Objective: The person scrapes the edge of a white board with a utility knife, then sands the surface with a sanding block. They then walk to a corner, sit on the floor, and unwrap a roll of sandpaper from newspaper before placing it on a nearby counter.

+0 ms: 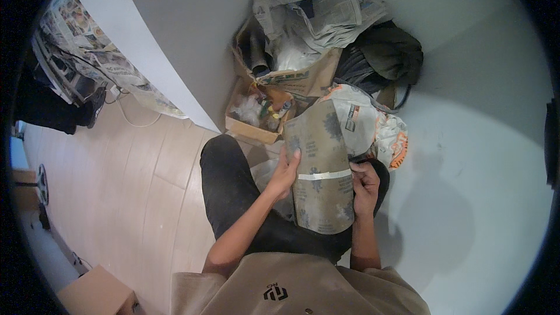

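Between my knees I hold a curved grey-brown sheet (321, 207) with dark printed patterns; it looks like thin board. A narrow white strip (309, 177) runs across its middle. My left hand (284, 173) is closed on the sheet's left edge, thumb on the near face. At the right edge, beside the strip's end, my right hand (365, 186) pinches the sheet with bent fingers. The fingers behind the sheet are hidden. Just beyond the right hand lies a white plastic bag (359, 119) with orange print.
A small open cardboard box (251, 130) of mixed scraps stands ahead on the left. Behind it are a larger carton (319, 76), stacked newspapers (338, 14) and a dark cloth bundle (394, 52). A wall edge (169, 81) is at the left, a pale wall (478, 157) at the right.
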Demonstrator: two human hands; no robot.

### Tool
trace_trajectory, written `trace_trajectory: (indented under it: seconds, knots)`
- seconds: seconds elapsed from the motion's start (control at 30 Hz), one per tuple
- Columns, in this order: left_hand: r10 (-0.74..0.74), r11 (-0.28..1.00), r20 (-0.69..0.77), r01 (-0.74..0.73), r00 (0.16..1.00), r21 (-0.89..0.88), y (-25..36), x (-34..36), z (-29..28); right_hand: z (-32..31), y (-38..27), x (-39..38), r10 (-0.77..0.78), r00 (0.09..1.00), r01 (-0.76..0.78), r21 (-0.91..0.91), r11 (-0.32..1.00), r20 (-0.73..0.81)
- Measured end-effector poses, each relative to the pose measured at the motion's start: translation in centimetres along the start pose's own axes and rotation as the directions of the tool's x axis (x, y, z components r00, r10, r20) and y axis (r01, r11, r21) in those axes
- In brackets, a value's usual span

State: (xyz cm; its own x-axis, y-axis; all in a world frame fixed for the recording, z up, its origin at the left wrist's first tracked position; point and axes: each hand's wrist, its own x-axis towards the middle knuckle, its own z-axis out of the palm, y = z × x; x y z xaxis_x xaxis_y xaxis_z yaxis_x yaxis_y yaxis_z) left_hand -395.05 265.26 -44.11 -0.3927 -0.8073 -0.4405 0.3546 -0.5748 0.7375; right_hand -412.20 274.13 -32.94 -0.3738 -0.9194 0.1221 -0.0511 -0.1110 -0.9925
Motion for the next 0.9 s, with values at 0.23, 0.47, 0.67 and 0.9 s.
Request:
trace_trajectory:
  seconds: [0.23,0.47,0.67,0.9]
  knots:
    - [0.004,0.988,-0.057,0.005,0.998,0.156,1.2,-0.9,0.3,-0.5,-0.5,0.3,-0.153,0.979,0.099,-0.348,0.932,-0.132]
    - [0.068,0.99,-0.065,-0.059,0.996,0.131,2.0,-1.1,0.9,-0.9,-2.9,1.0,-0.085,0.993,0.027,-0.525,0.85,-0.087]
    - [-0.047,0.996,-0.067,0.041,0.997,-0.081,2.5,-1.0,0.4,-2.4,-3.8,1.5,0.238,0.962,-0.26,-0.189,0.947,-0.13]
    - [0.079,0.992,-0.007,-0.079,0.997,-0.094,2.6,-0.1,-0.5,-1.3,-4.5,1.3,0.33,0.944,-0.322,-0.189,0.928,0.012]
